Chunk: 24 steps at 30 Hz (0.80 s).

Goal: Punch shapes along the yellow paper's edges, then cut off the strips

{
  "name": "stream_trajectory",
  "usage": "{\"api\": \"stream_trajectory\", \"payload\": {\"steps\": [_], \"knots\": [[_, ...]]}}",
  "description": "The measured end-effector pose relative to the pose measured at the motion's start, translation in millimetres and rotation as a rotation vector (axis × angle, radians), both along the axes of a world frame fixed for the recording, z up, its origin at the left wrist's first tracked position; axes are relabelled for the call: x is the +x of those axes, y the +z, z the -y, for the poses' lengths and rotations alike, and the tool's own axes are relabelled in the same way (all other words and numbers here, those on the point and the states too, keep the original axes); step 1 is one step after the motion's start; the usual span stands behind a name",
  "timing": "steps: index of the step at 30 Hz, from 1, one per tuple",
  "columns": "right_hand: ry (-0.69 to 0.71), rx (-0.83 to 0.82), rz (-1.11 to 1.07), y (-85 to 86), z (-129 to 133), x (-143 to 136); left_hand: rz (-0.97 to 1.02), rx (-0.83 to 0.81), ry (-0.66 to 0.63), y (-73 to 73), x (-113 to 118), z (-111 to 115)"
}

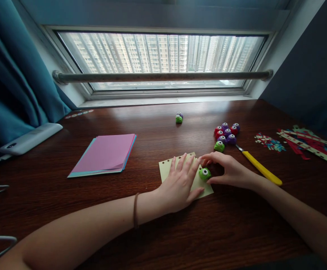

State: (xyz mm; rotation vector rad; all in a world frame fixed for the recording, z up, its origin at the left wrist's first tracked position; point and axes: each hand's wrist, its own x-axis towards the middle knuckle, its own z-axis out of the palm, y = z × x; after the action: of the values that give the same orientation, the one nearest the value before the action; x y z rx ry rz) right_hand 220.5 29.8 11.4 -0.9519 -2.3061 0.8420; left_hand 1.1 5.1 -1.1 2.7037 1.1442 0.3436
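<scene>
Find a dark red-brown wood-grain table (152, 125) under both hands. Observe the left hand (177, 183) flat, palm down, fingers loosely spread, with hold of nothing, bearing on paper. Observe the right hand (231, 170) half-curled, thumb and fingers apart; impossible to confirm any firm grip. See well left of the left hand a stack of coloured paper sheets, pink uppermost (104, 152). Find beneath the left hand a pale yellow paper sheet (204, 189), reaching to the right fingertips. Record just beyond the right wrist a slim yellow-handled tool with metal tip (261, 167). Record beyond the right fingers a cluster of red, purple and green rounded plastic punches (227, 132). Locate between right thumb and fingers, at the sheet's right edge, a bright green rounded plastic punch (204, 174) with white star-marked button. Note by the left fingertips small star-shaped holes (168, 161).

Judge likeliest a crooked or overlapping star, caused by sheet slip under light left-hand pressure. Consider possible a torn edge, from dragging the punch sideways. Rate lower a knocked tool or scattered cluster, from a wide right-hand sweep.
</scene>
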Motion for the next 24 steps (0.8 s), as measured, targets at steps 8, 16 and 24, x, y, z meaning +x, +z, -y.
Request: {"api": "stream_trajectory", "payload": {"steps": [8, 16, 24], "knots": [[-0.067, -0.073, -0.010, 5.0, -3, 9, -0.048, -0.009, 0.003, 0.0, 0, -1], [-0.426, -0.511, -0.272, 12.7, -19, 33, -0.074, -0.009, -0.004, -1.4, 1, -1], [-0.647, -0.148, 0.126, 2.5, -32, 61, -0.069, -0.015, -0.030, -1.4, 0, -3]]}}
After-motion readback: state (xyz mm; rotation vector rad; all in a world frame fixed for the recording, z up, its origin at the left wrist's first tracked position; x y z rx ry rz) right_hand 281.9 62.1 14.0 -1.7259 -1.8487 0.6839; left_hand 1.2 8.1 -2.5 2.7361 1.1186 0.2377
